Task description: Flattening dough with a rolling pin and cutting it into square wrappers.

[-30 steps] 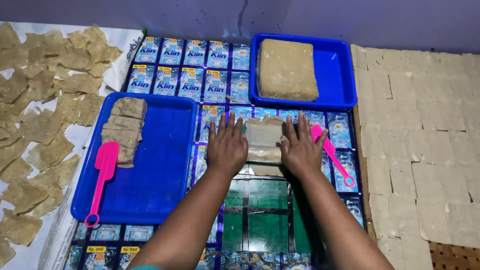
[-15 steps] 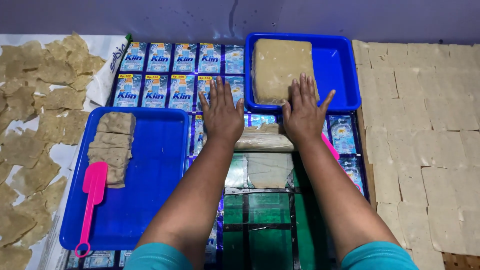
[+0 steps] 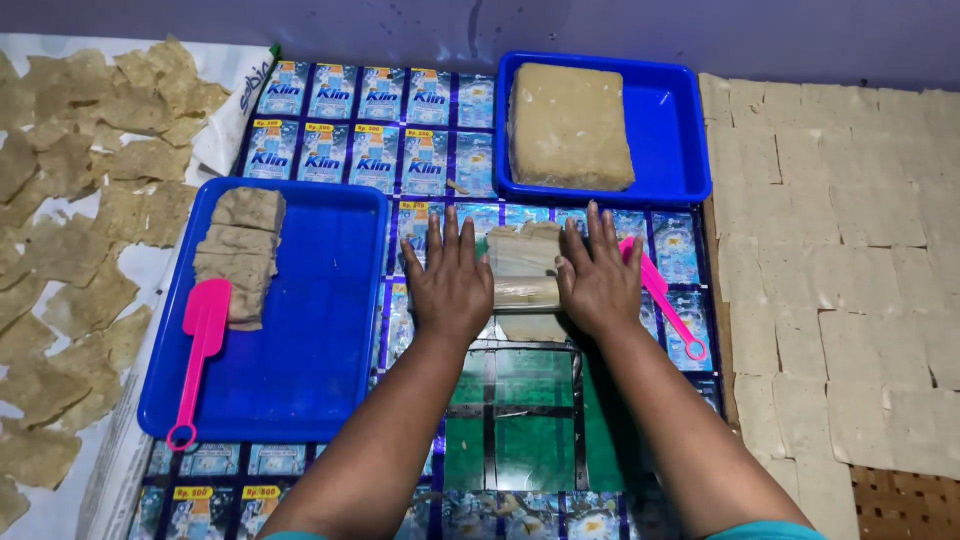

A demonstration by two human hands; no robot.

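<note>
Head camera is looking straight down on a work surface lined with blue and green printed sachet wrappers [image 3: 375, 150]. Both hands are lying flat, palms down and fingers spread, on the two ends of a clear roller [image 3: 527, 293], which is resting across a thin sheet of pale dough [image 3: 525, 252] at the middle of the surface. The left hand [image 3: 452, 285] is pressing on the roller's left end and the right hand [image 3: 597, 282] on its right end; neither is curling around anything. The dough sheet is showing both on the far side of the roller and on its near side.

Just right of the right hand, a pink spatula [image 3: 668, 300] is lying on the wrappers, partly under the fingers. Far of the hands, a blue tray [image 3: 672, 130] is holding a thick square block of dough [image 3: 568, 126]. To the left, a larger blue tray [image 3: 320, 330] is carrying a stack of flattened dough pieces [image 3: 238, 252] along its left side, with a second pink spatula [image 3: 200, 355] lying just near of them. Irregular dried sheets [image 3: 80, 200] are lying spread over the far left, and square flattened sheets [image 3: 850, 270] are lying in tight rows at the right.
</note>
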